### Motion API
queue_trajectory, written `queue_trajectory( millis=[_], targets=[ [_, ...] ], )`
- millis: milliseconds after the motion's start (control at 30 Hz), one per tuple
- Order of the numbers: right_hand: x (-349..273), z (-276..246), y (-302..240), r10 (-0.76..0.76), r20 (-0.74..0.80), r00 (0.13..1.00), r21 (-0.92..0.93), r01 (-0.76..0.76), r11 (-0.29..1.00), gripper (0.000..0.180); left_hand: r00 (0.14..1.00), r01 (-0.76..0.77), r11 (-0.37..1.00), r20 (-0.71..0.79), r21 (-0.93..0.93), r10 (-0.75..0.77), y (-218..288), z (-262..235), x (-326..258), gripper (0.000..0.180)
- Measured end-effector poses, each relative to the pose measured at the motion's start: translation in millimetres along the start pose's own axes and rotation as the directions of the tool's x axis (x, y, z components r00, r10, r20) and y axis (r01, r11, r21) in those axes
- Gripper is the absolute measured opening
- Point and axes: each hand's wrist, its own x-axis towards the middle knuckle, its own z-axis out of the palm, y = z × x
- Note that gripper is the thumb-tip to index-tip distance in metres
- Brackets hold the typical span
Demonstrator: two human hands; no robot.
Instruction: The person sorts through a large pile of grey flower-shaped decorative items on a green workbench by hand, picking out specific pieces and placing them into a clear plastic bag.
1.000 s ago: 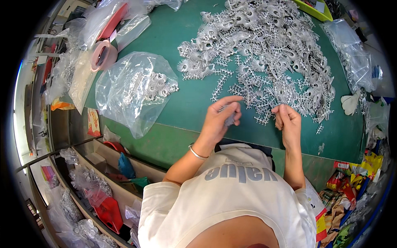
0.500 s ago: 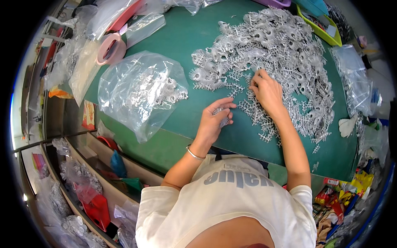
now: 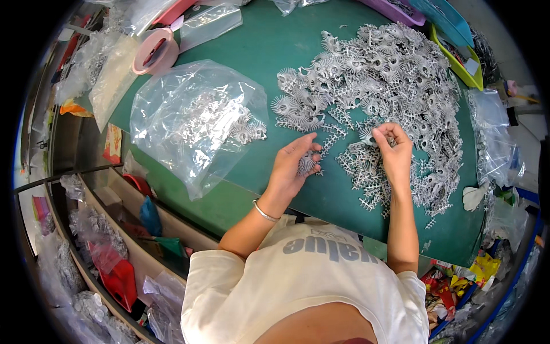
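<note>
A big pile of grey parts (image 3: 395,74), some round with radiating spokes and others branched, covers the right half of a green table (image 3: 281,40). My left hand (image 3: 291,165), a bangle on its wrist, is curled around a spoked grey disc (image 3: 306,164) just off the pile's left edge. At the front of the pile my right hand (image 3: 395,148) pinches another spoked grey disc (image 3: 367,136) by its edge. To the left lies a clear plastic bag (image 3: 166,123) with a cluster of the same grey parts (image 3: 243,129) inside or at its mouth; which I cannot tell.
A pink round container (image 3: 156,51) and flat clear bags (image 3: 211,26) sit at the far left. Purple (image 3: 401,11), blue (image 3: 444,20) and lime-green trays (image 3: 465,66) line the far right. Compartments with bagged parts (image 3: 109,235) stand at lower left.
My right hand has drawn back from the pile toward me and slightly right, now with a spoked disc in its fingers. My left hand has turned slightly and still holds its disc.
</note>
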Motion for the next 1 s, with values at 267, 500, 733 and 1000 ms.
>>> queue_trajectory(
  millis=[267, 500, 733, 1000],
  targets=[
    [-35.7, 8.4, -22.6, 0.488, 0.366, 0.792, 0.618, -0.599, 0.509, 0.011, 0.96, -0.171, 0.904, 0.273, 0.391, 0.063, -10.8, 17.7, -0.9, 0.019],
    [-42.7, 8.6, -28.4, 0.442, 0.407, 0.8, 0.62, -0.597, 0.509, 0.01, 0.947, -0.146, 0.927, 0.319, 0.345, 0.03, -13.0, 16.0, -3.5, 0.012],
    [-55.1, 8.4, -22.8, 0.077, 0.148, 0.986, 0.334, -0.123, 0.934, 0.007, 0.893, 0.227, 0.954, 0.349, 0.196, -0.285, -9.4, 17.3, -4.3, 0.041],
    [-33.6, -24.2, -23.3, -0.188, 0.219, 0.957, -0.158, 0.225, 0.961, 0.012, 0.79, 0.461, 0.874, 0.378, 0.15, -0.482, -25.7, 10.0, -0.2, 0.036]
  ],
)
